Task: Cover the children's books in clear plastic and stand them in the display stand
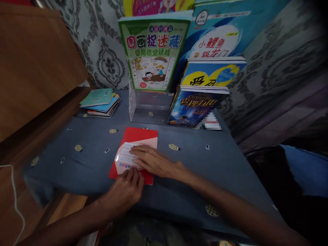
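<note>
A thin book with a red and pale pink cover [139, 135] lies flat on the cloth-covered table in front of me. White patches with lines of small print and a row of coloured characters show on its cover. Across its right half rests my right hand [152, 160], palm down, fingers stretched out and pointing left. Beside it, at the book's near edge, my left hand [130, 184] has its fingers curled and pressed together. The left fingertips are partly hidden, and I cannot see exactly which part of the book they grip.
Behind the book stands a clear acrylic rack [150, 114] with a green picture book [153, 54] and blue books [197, 106] upright in its tiers. A small stack of books [99, 100] lies at the back left. A wooden panel [36, 51] borders the left side; a white cable [15, 201] hangs there.
</note>
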Available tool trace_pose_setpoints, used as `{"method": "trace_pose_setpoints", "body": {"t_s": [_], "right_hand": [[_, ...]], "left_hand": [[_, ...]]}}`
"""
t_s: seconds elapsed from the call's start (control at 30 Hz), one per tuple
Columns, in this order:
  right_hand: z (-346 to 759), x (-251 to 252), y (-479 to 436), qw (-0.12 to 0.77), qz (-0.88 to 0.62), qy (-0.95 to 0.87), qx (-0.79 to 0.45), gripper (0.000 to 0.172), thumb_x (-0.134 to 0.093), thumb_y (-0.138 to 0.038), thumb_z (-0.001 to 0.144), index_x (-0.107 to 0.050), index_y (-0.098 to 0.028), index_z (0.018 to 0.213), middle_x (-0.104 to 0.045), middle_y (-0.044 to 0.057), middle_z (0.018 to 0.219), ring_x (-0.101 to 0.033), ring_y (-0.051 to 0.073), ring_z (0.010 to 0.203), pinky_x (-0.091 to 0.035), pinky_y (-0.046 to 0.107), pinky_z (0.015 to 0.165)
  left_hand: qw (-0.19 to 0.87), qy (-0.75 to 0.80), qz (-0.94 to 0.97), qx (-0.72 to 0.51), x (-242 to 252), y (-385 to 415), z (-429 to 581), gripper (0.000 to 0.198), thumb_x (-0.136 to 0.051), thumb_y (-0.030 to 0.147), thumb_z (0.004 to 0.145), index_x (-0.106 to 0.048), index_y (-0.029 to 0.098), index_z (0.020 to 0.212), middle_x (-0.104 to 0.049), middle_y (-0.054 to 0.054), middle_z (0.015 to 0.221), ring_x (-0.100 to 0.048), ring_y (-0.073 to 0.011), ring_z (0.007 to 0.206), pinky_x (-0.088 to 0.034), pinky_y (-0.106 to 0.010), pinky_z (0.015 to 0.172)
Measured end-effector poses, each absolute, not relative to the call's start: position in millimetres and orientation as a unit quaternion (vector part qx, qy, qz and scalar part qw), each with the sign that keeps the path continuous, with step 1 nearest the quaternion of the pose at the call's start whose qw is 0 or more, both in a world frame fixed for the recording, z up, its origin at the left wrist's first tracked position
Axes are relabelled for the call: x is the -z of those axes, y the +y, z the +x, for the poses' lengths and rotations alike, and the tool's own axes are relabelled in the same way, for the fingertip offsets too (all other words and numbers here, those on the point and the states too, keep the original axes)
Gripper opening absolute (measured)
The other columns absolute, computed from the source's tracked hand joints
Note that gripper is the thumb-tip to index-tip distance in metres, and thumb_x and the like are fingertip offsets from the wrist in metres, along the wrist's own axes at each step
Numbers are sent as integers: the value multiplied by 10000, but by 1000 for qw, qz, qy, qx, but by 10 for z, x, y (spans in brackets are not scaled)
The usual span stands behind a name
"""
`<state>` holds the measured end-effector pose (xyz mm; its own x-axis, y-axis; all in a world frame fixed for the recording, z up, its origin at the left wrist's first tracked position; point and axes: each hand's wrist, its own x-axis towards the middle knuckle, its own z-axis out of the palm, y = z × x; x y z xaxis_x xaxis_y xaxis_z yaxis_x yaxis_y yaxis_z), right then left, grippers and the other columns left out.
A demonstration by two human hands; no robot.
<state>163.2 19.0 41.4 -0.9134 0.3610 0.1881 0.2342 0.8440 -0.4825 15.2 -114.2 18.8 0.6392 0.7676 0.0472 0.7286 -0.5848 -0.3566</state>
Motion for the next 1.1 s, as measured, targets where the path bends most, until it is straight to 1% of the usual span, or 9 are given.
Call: {"method": "trace_pose_setpoints", "body": {"t_s": [0.1,0.17,0.3,0.43,0.7,0.83,0.93,1.0,1.1], "right_hand": [[1576,-340,237,104,-143,-956,-234,402,-452,-319,1054,-564,-129,1390,-572,157,1456,-497,232,1393,-384,421,1189],[1545,-279,288,89,-145,-959,-228,424,-453,-328,1055,-530,-129,1421,-526,161,1500,-443,232,1435,-332,449,1217],[1536,-139,446,90,-182,-955,-215,468,-447,-372,1057,-489,-133,1457,-449,165,1558,-349,234,1490,-263,470,1244],[1710,-19,645,88,-238,-948,-191,495,-417,-395,1062,-466,-131,1478,-382,166,1597,-283,245,1517,-225,492,1255],[2654,94,901,89,-369,-912,-159,605,-297,-468,1062,-397,-91,1525,-337,186,1614,-256,277,1525,-212,529,1255],[3013,157,846,102,-418,-891,-146,603,-265,-468,1058,-418,-109,1518,-376,178,1597,-279,287,1517,-242,541,1244],[3101,214,786,114,-427,-888,-123,576,-268,-441,1058,-439,-126,1508,-419,165,1577,-307,291,1505,-266,565,1228],[3103,243,761,126,-425,-890,-105,549,-263,-419,1060,-440,-161,1511,-432,142,1573,-321,283,1500,-280,574,1217],[3083,258,743,128,-425,-892,-87,531,-239,-398,1068,-449,-189,1508,-434,121,1576,-331,264,1497,-294,555,1213]], "left_hand": [[199,-399,-895,-20,-158,-1101,281,338,-488,127,880,-632,2,1159,-726,-256,1054,-716,-323,927,-566,-425,809],[200,-367,-908,8,-141,-1044,342,332,-477,131,897,-630,9,1165,-733,-238,1052,-718,-314,943,-561,-421,842],[170,-279,-942,74,-120,-931,292,321,-464,138,943,-619,38,1205,-707,-212,1214,-668,-314,1158,-530,-399,957],[104,-252,-960,67,-140,-810,12,367,-478,105,954,-575,82,1308,-655,-178,1341,-592,-262,1294,-473,-375,1063],[-8,-305,-952,-30,-269,-509,-464,561,-447,94,965,-391,200,1514,-484,-131,1538,-419,-219,1454,-367,-405,1181],[-35,-335,-940,-56,-303,-395,-546,659,-391,14,921,-341,222,1544,-385,-95,1605,-343,-203,1495,-299,-436,1217],[-71,-362,-929,-42,-300,-287,-580,753,-353,-34,884,-307,293,1560,-349,-40,1627,-353,-178,1490,-263,-446,1236],[-86,-380,-921,-18,-283,-174,-568,697,-358,14,926,-327,314,1554,-368,-33,1619,-390,-187,1471,-277,-444,1232],[-90,-418,-904,4,-236,51,-494,555,-355,157,1008,-343,267,1552,-389,-69,1607,-405,-223,1463,-332,-458,1203]]}}
